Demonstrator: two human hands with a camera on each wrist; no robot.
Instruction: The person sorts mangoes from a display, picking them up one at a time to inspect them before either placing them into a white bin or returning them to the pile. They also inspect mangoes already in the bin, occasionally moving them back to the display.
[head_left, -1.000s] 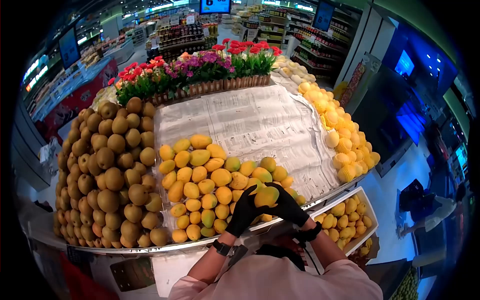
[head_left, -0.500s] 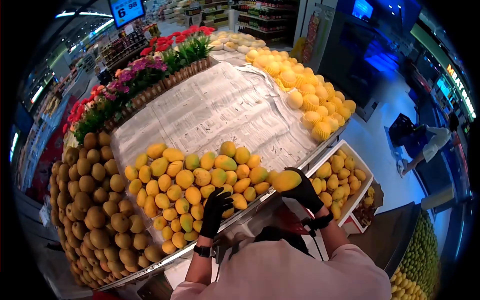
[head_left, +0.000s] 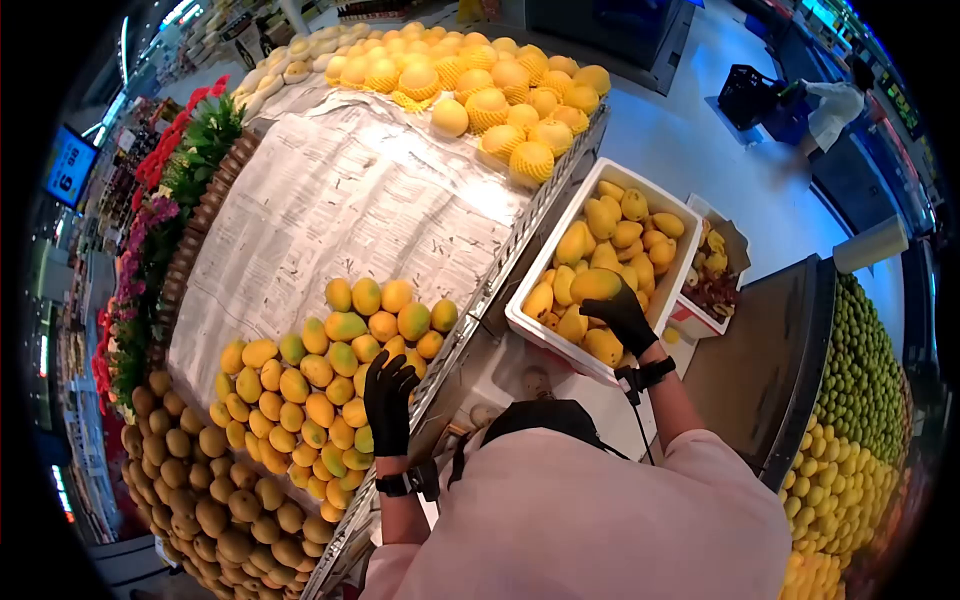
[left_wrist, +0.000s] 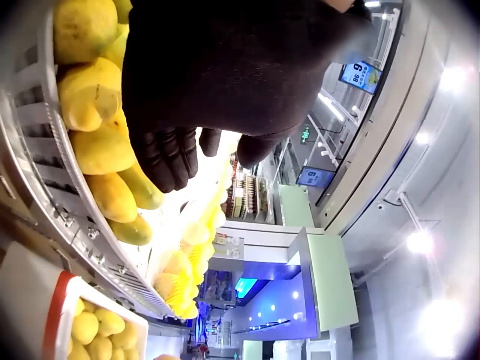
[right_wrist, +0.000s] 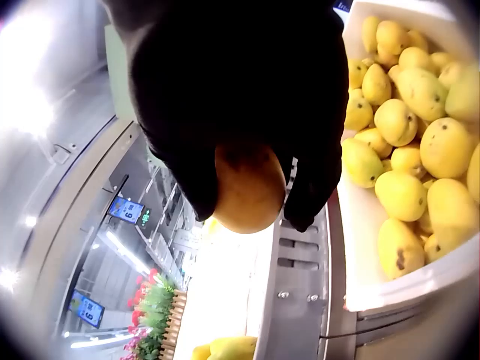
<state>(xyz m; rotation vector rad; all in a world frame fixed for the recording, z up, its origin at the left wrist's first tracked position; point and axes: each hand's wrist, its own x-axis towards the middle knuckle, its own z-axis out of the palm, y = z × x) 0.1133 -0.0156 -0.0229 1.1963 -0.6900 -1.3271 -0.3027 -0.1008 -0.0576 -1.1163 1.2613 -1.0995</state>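
Observation:
My right hand (head_left: 622,318), in a black glove, grips a yellow mango (head_left: 595,285) over the white foam box (head_left: 691,262) of mangoes. The right wrist view shows the same mango (right_wrist: 250,191) between the thumb and fingers, near the box wall (right_wrist: 375,294). My gloved left hand (head_left: 388,405) is at the near edge of the display, beside the laid-out mangoes (head_left: 292,385). Its fingers are loosely bent and hold nothing. In the left wrist view the back of that hand (left_wrist: 225,75) covers part of the mango rows (left_wrist: 101,150).
Brown round fruit (head_left: 215,490) is piled at the lower left, and net-wrapped yellow fruit (head_left: 490,105) at the far end. Paper sheeting (head_left: 330,190) covers the stand, bounded by a metal edge (head_left: 500,260). A smaller box (head_left: 700,315) stands behind the foam box. Another person (head_left: 830,110) is at upper right.
The view has turned right. Both hands were on a mango over the display; my left hand has let go and my right hand has carried a mango over to the foam box.

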